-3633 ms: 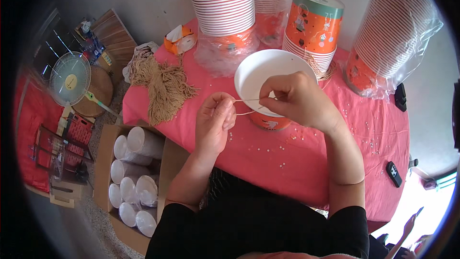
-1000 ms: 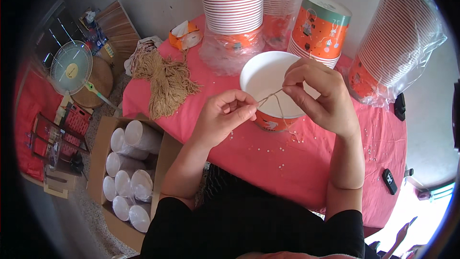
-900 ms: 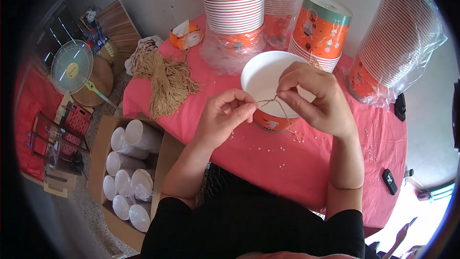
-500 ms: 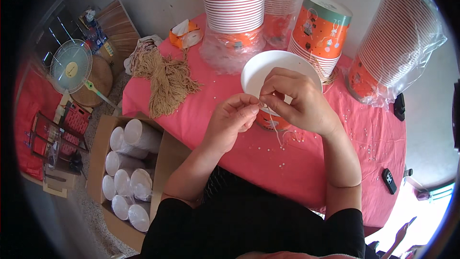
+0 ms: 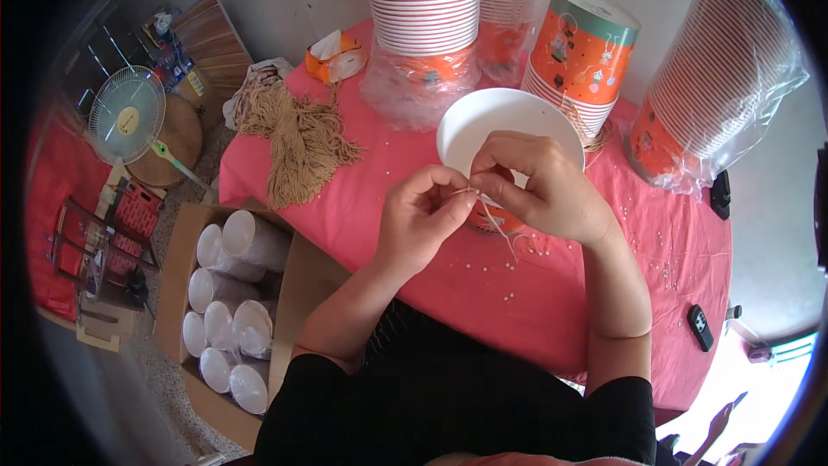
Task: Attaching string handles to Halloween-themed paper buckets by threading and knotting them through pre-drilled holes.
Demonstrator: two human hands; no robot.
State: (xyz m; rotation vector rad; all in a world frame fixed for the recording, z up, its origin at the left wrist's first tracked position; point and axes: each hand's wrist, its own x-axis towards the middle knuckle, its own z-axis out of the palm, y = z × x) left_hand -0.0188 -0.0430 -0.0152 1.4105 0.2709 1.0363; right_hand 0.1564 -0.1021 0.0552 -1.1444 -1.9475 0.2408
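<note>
Both my hands meet in front of a white-lined orange paper bucket (image 5: 461, 125), pinching a thin tan cord (image 5: 498, 226). My left hand (image 5: 423, 216) has thumb and forefinger closed on the cord, and my right hand (image 5: 543, 185) pinches it close beside them from above. The cord's loose ends hang below the fingers toward the pink tablecloth (image 5: 466, 311). The exact point where the fingertips grip is too small to make out. A bundle of tan cords (image 5: 306, 155) lies on the table to the left.
Stacks of paper buckets (image 5: 423, 0) stand at the back, another plastic-wrapped stack (image 5: 716, 78) at the right. Small white bits (image 5: 509, 298) are scattered about. A black remote (image 5: 700, 328) lies at the right edge. An open carton (image 5: 297, 293) of wrapped white cups sits at lower left.
The cord's hanging ends have swung slightly to the right. My left fingers have shifted a little, with thumb and forefinger still pinched beside my right hand.
</note>
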